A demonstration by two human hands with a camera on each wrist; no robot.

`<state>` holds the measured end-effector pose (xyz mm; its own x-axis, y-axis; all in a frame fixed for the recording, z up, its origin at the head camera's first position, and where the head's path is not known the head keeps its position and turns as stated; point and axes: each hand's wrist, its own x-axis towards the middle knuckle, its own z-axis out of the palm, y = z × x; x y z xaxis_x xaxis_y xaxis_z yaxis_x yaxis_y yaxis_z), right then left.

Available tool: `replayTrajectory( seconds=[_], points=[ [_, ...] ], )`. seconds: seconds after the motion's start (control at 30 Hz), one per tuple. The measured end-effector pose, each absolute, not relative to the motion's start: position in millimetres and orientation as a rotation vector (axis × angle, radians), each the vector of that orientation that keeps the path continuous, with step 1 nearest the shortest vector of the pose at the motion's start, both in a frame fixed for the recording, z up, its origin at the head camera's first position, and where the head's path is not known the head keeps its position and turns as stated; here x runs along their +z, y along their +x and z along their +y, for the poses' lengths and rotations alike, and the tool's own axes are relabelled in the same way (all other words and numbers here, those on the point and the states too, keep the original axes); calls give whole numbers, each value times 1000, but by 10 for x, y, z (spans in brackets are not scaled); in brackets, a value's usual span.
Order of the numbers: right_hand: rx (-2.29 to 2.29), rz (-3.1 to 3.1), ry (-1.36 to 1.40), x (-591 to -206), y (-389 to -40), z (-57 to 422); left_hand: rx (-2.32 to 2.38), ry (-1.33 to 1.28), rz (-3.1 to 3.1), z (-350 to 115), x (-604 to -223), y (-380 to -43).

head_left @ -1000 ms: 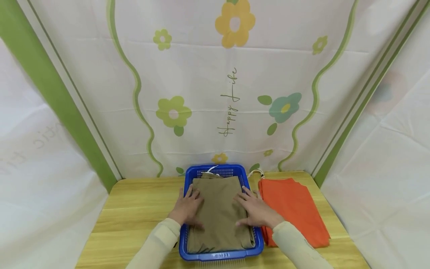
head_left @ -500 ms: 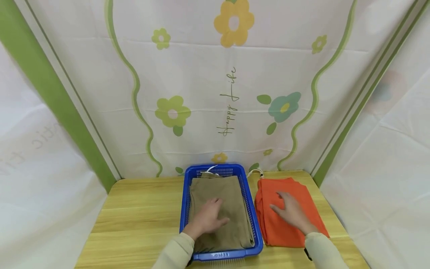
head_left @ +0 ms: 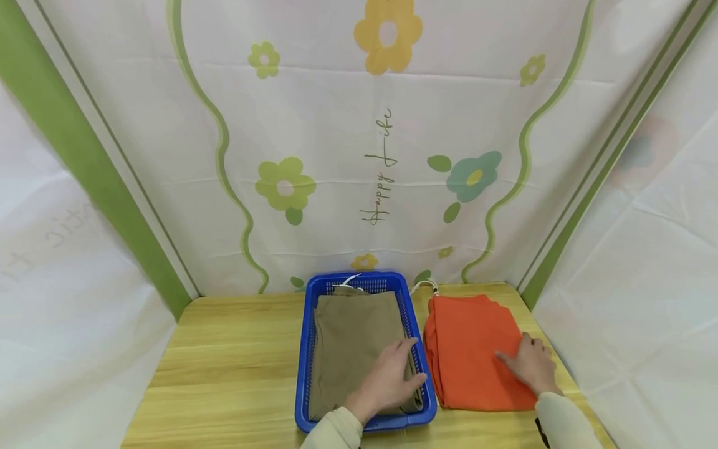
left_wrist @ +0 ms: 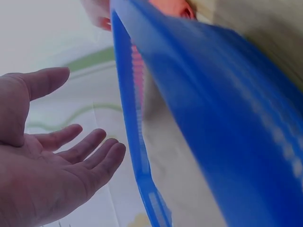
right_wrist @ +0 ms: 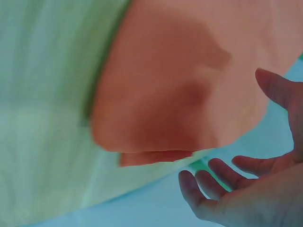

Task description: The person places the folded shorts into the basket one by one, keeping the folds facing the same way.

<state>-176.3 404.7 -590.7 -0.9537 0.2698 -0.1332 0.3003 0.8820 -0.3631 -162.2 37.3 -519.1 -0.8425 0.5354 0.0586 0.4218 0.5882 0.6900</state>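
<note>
A folded brown garment lies in a blue plastic basket. Over the basket's right side is my left hand, its fingers spread and holding nothing; the left wrist view shows a gap between that hand and the basket rim. To the right of the basket lies a folded orange cloth. My right hand is at the cloth's right edge, fingers loosely spread. In the right wrist view, that hand hovers beside the orange cloth without gripping it.
Both piles are on a wooden table. Behind it hangs a white curtain with printed flowers. A white cord sticks out behind the orange cloth, and white strings lie at the basket's back.
Both hands have left the brown garment's sides. My left hand has moved right across the basket, and my right hand has moved over the orange cloth to its right edge.
</note>
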Motion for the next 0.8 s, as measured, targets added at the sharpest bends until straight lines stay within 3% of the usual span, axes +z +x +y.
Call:
replayTrajectory(
  seconds=[0.47,0.8],
  points=[
    [-656,2868,572,-6173,-1601,4092,892,979,2802,963,-5239,-1544],
    [-733,2731,621,-6098,-1457,4112,716,875,2850,1373,-5277,-1498]
  ],
)
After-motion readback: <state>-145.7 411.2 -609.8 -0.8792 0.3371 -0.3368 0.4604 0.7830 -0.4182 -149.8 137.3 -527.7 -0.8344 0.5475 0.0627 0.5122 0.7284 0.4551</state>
